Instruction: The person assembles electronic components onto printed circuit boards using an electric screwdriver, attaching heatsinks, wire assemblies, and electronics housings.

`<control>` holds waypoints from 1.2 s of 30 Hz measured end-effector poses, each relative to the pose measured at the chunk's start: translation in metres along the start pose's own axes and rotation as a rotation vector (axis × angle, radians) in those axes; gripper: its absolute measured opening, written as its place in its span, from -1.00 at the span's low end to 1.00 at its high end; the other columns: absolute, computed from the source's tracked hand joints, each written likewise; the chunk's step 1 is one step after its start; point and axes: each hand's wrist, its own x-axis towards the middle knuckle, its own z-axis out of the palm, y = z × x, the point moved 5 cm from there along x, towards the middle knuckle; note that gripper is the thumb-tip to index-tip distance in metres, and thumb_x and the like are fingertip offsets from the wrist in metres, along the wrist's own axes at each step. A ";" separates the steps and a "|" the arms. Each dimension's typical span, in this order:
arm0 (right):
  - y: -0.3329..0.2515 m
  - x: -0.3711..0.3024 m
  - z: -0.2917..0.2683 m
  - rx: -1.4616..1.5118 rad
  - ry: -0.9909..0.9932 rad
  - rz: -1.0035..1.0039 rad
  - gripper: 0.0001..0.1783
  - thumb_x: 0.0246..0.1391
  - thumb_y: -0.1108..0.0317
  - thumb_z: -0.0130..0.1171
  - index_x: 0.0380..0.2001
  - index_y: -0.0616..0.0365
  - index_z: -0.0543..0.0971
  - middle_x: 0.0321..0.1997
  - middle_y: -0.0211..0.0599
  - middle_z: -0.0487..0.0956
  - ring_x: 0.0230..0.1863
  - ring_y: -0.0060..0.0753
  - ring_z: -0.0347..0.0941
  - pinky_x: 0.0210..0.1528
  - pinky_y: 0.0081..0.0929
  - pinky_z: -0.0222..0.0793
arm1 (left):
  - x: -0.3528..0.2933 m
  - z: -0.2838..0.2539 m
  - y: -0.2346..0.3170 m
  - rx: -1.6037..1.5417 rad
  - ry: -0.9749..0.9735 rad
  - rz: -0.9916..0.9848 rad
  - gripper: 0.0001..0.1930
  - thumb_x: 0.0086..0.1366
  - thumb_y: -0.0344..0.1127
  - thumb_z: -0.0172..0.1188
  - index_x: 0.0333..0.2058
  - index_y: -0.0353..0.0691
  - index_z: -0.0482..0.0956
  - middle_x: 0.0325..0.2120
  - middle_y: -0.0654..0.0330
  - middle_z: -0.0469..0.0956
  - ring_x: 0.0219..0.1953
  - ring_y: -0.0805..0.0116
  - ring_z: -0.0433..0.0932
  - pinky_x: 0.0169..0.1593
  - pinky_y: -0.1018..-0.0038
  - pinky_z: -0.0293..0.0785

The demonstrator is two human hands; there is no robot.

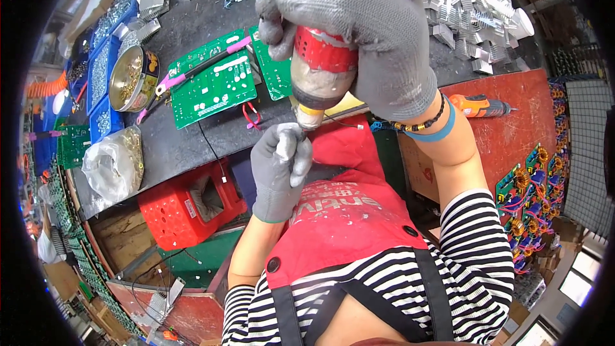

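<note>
My right hand (391, 45), in a grey glove, is wrapped round a red power drill (323, 57) that points down toward me. Just below the drill's nose is my gloved left hand (278, 170), its thumb and fingers pinched together at the tip. What they pinch is hidden by the fingers and the nose. Beyond the left hand, a green circuit board (214, 93) lies on the dark bench, with a pink-and-black strip-like piece (205, 64) across it. A second green board (272, 74) sits beside it, partly behind the drill.
Left on the bench stand a round tin (133, 80) of small screws, blue bins (99, 77) of hardware and a plastic bag (115, 163). Silver heat sinks (458, 19) pile up far right. An orange power screwdriver (477, 106) lies rightward; a red plastic stool (170, 214) is below the bench.
</note>
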 end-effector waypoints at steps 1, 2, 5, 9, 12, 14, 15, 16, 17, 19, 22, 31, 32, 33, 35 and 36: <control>0.001 -0.001 0.000 0.003 -0.001 -0.003 -0.76 0.12 0.37 0.13 -0.22 0.34 0.51 -0.26 -0.20 0.58 -0.28 -0.41 0.55 -0.20 -0.48 0.49 | -0.001 -0.002 -0.004 -0.013 -0.010 -0.021 -0.69 0.34 -0.13 0.15 -0.23 -0.32 0.46 -0.65 0.20 0.41 -0.74 0.62 0.20 -0.67 0.68 0.04; 0.001 -0.002 0.000 0.032 -0.003 0.016 -0.76 0.13 0.37 0.14 -0.22 0.33 0.51 -0.25 -0.20 0.58 -0.27 -0.41 0.55 -0.19 -0.48 0.49 | -0.002 0.001 -0.004 0.074 -0.056 0.035 -0.57 0.33 0.06 0.10 -0.27 -0.29 0.45 -0.71 0.24 0.37 -0.76 0.63 0.16 -0.68 0.66 0.01; 0.002 -0.002 0.001 0.072 -0.006 0.109 -0.77 0.13 0.37 0.15 -0.21 0.31 0.51 -0.24 -0.21 0.58 -0.27 -0.41 0.55 -0.18 -0.48 0.50 | -0.003 0.007 -0.006 0.090 -0.083 0.053 -0.54 0.34 0.10 0.06 -0.30 -0.28 0.43 -0.71 0.25 0.35 -0.75 0.64 0.16 -0.68 0.65 0.00; 0.001 -0.001 -0.001 -0.031 -0.005 0.185 -0.78 0.13 0.36 0.16 -0.22 0.28 0.52 -0.26 -0.23 0.58 -0.27 -0.42 0.55 -0.19 -0.47 0.49 | -0.002 0.016 -0.004 0.075 -0.109 0.062 -0.53 0.36 0.13 0.01 -0.34 -0.26 0.39 -0.73 0.29 0.31 -0.75 0.64 0.14 -0.65 0.66 0.02; 0.002 -0.003 -0.003 -0.042 -0.024 0.112 -0.78 0.12 0.35 0.17 -0.22 0.28 0.52 -0.27 -0.24 0.58 -0.27 -0.43 0.55 -0.18 -0.46 0.49 | -0.001 0.019 -0.003 0.019 -0.151 0.035 -0.53 0.36 0.13 0.00 -0.35 -0.25 0.38 -0.73 0.29 0.30 -0.76 0.64 0.13 -0.65 0.66 0.03; 0.001 -0.006 -0.005 -0.060 -0.039 0.040 -0.77 0.12 0.35 0.18 -0.21 0.28 0.52 -0.28 -0.25 0.58 -0.27 -0.43 0.55 -0.18 -0.46 0.49 | 0.001 0.021 -0.004 0.006 -0.169 0.031 -0.54 0.36 0.12 0.01 -0.34 -0.25 0.38 -0.73 0.30 0.29 -0.76 0.64 0.13 -0.65 0.65 0.02; 0.001 -0.007 -0.004 -0.062 -0.052 0.006 -0.76 0.12 0.35 0.18 -0.21 0.28 0.52 -0.28 -0.25 0.59 -0.27 -0.44 0.55 -0.17 -0.46 0.49 | 0.001 0.020 -0.004 -0.009 -0.176 0.034 -0.55 0.36 0.11 0.02 -0.34 -0.25 0.38 -0.74 0.30 0.28 -0.76 0.64 0.12 -0.65 0.65 0.02; 0.002 -0.007 -0.003 -0.059 -0.053 0.008 -0.76 0.12 0.35 0.18 -0.21 0.28 0.52 -0.28 -0.25 0.59 -0.27 -0.44 0.55 -0.17 -0.46 0.49 | 0.002 0.019 -0.004 -0.009 -0.172 0.034 -0.55 0.36 0.11 0.02 -0.34 -0.25 0.38 -0.74 0.30 0.28 -0.76 0.64 0.12 -0.65 0.65 0.02; 0.004 -0.006 -0.003 0.011 0.000 0.080 -0.76 0.14 0.34 0.17 -0.20 0.29 0.53 -0.27 -0.25 0.59 -0.26 -0.43 0.55 -0.16 -0.46 0.49 | 0.002 0.017 -0.003 0.012 -0.170 0.038 -0.56 0.35 0.09 0.03 -0.34 -0.25 0.38 -0.74 0.31 0.28 -0.76 0.64 0.12 -0.65 0.65 0.02; 0.008 -0.006 -0.004 0.084 0.052 0.155 -0.76 0.15 0.34 0.15 -0.19 0.29 0.54 -0.27 -0.24 0.59 -0.26 -0.43 0.55 -0.15 -0.47 0.49 | 0.003 0.015 -0.002 0.032 -0.166 0.042 -0.57 0.35 0.08 0.05 -0.34 -0.25 0.38 -0.74 0.31 0.28 -0.76 0.64 0.12 -0.65 0.64 0.02; 0.006 -0.006 -0.006 -0.019 0.009 0.090 -0.74 0.18 0.33 0.12 -0.14 0.28 0.53 -0.25 -0.24 0.59 -0.25 -0.43 0.54 -0.15 -0.47 0.49 | 0.002 0.017 -0.001 0.009 -0.197 0.037 -0.57 0.34 0.07 0.06 -0.34 -0.25 0.38 -0.75 0.30 0.27 -0.77 0.63 0.11 -0.66 0.64 0.01; 0.005 -0.011 -0.004 -0.193 -0.067 0.210 -0.75 0.18 0.33 0.09 -0.23 0.34 0.54 -0.28 -0.25 0.57 -0.24 -0.43 0.53 -0.15 -0.50 0.46 | -0.001 0.027 -0.008 -0.087 -0.024 -0.042 -0.47 0.37 0.20 -0.11 -0.35 -0.25 0.36 -0.78 0.33 0.25 -0.78 0.63 0.10 -0.66 0.64 0.01; 0.004 -0.009 -0.006 -0.172 -0.034 0.230 -0.76 0.16 0.33 0.08 -0.25 0.33 0.54 -0.30 -0.25 0.57 -0.26 -0.43 0.53 -0.17 -0.50 0.47 | 0.000 0.026 -0.010 -0.087 -0.026 -0.041 -0.47 0.37 0.20 -0.11 -0.35 -0.25 0.36 -0.78 0.33 0.25 -0.78 0.63 0.10 -0.66 0.64 0.01; 0.003 -0.008 -0.009 -0.154 -0.001 0.251 -0.76 0.15 0.33 0.08 -0.28 0.33 0.54 -0.32 -0.25 0.57 -0.28 -0.43 0.53 -0.19 -0.49 0.47 | 0.001 0.027 -0.011 -0.063 -0.061 -0.025 -0.46 0.39 0.20 -0.13 -0.29 -0.28 0.39 -0.73 0.30 0.31 -0.76 0.63 0.12 -0.65 0.64 0.03; 0.002 -0.005 -0.013 -0.116 0.063 0.292 -0.77 0.12 0.32 0.08 -0.33 0.32 0.54 -0.35 -0.25 0.57 -0.32 -0.42 0.53 -0.23 -0.49 0.47 | 0.001 0.029 -0.009 -0.042 -0.100 -0.008 -0.43 0.40 0.19 -0.16 -0.23 -0.32 0.41 -0.69 0.26 0.37 -0.74 0.62 0.14 -0.63 0.65 0.06; 0.001 -0.003 -0.019 -0.108 0.103 0.311 -0.77 0.10 0.32 0.08 -0.36 0.31 0.54 -0.37 -0.24 0.57 -0.34 -0.42 0.54 -0.24 -0.49 0.47 | 0.003 0.029 -0.008 0.006 -0.022 -0.035 -0.44 0.42 0.15 -0.16 -0.14 -0.36 0.40 -0.57 0.20 0.44 -0.66 0.60 0.23 -0.57 0.65 0.14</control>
